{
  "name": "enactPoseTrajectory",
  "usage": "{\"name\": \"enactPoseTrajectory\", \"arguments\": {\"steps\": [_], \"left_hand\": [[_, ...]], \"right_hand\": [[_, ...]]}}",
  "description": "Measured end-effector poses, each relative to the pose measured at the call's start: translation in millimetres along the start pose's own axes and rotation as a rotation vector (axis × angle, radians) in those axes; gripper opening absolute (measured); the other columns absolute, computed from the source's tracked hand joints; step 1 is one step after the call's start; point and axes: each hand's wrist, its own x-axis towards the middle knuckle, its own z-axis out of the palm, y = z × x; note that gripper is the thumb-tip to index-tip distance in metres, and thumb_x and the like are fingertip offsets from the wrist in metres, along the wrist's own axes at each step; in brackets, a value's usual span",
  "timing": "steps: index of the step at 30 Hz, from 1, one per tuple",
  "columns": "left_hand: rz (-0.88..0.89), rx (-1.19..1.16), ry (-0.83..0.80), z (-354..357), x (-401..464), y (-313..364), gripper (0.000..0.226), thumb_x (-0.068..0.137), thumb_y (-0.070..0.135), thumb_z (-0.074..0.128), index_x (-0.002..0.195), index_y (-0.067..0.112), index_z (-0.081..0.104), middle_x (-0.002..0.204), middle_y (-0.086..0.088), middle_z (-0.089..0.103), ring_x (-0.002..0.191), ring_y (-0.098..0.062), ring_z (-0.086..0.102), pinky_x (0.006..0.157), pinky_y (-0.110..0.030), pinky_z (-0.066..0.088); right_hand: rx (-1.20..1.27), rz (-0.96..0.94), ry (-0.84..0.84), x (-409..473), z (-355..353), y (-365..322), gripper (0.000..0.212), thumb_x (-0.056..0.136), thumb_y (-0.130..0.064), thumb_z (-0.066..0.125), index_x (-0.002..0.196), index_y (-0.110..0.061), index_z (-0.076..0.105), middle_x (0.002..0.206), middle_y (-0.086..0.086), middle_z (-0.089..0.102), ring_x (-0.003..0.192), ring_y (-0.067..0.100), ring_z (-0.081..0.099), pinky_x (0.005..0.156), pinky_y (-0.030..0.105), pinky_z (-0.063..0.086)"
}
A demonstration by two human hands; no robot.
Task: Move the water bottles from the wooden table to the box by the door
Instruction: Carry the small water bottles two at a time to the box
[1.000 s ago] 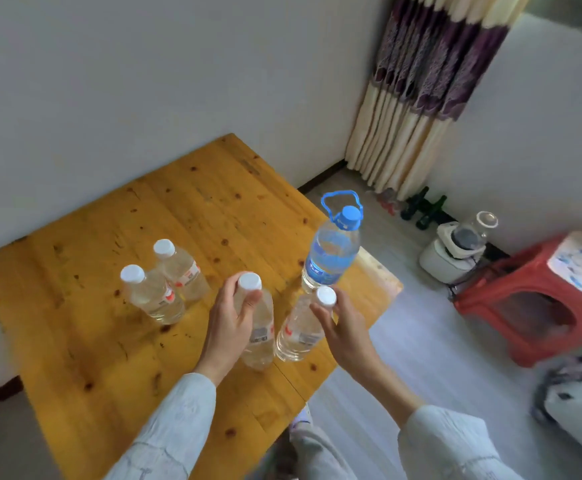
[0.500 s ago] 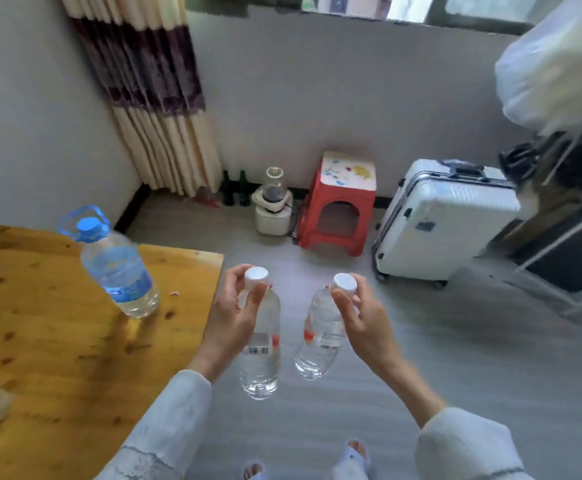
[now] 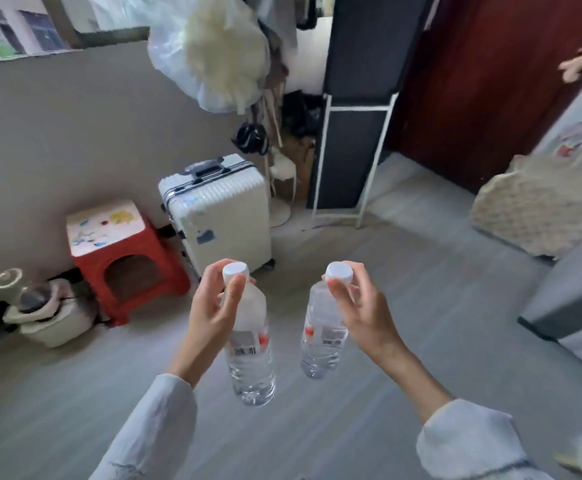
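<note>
Two clear water bottles with white caps hang in the air in front of me, above the grey floor. My left hand pinches the neck of the left bottle just under its cap. My right hand pinches the neck of the right bottle the same way. Both bottles hang nearly upright and carry red and white labels. The wooden table is out of view. No box shows clearly; a dark red door stands at the upper right.
A white suitcase and a red stool stand against the far wall. A kettle-like appliance sits at the left. A dark fabric wardrobe stands beside the door. A bed or mattress edge and folded bedding lie at the right.
My view has swung right, away from the table, toward the door. Both hands keep their hold on the bottles, carried along at the same height.
</note>
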Motion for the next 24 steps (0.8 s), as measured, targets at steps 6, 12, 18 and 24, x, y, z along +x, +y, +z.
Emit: {"name": "enactPoseTrajectory", "arguments": {"steps": [6, 12, 18, 24], "left_hand": [[0.045, -0.100, -0.227, 130, 87, 21, 0.020, 0.084, 0.037, 0.047, 0.100, 0.025, 0.052, 0.091, -0.004, 0.065, 0.083, -0.007, 0.064, 0.072, -0.023, 0.051], [0.068, -0.132, -0.409, 248, 182, 18, 0.020, 0.085, 0.042, 0.050, 0.100, 0.029, 0.054, 0.096, -0.005, 0.065, 0.087, -0.009, 0.063, 0.074, -0.026, 0.052], [0.094, -0.158, -0.600, 370, 292, 11, 0.018, 0.086, 0.047, 0.051, 0.097, 0.033, 0.055, 0.095, 0.001, 0.064, 0.090, -0.009, 0.064, 0.076, -0.024, 0.052], [0.123, -0.149, -0.767, 487, 388, 25, 0.019, 0.083, 0.050, 0.050, 0.095, 0.036, 0.054, 0.091, 0.008, 0.064, 0.090, -0.012, 0.064, 0.079, -0.033, 0.052]], "right_hand": [[-0.058, 0.020, 0.257, 61, -116, 40, 0.033, 0.077, -0.049, 0.051, 0.099, -0.023, 0.052, 0.098, 0.007, 0.068, 0.093, 0.019, 0.062, 0.083, 0.025, 0.047], [-0.035, 0.103, 0.447, 129, -198, 87, 0.046, 0.077, -0.049, 0.049, 0.105, -0.014, 0.054, 0.098, 0.006, 0.067, 0.095, 0.017, 0.062, 0.085, 0.025, 0.048], [-0.055, 0.146, 0.611, 229, -272, 130, 0.046, 0.077, -0.049, 0.047, 0.107, -0.015, 0.053, 0.100, 0.006, 0.067, 0.099, 0.018, 0.061, 0.088, 0.029, 0.046], [-0.074, 0.165, 0.735, 315, -353, 155, 0.043, 0.077, -0.050, 0.047, 0.105, -0.017, 0.052, 0.097, 0.004, 0.066, 0.094, 0.016, 0.062, 0.084, 0.028, 0.048]]}}
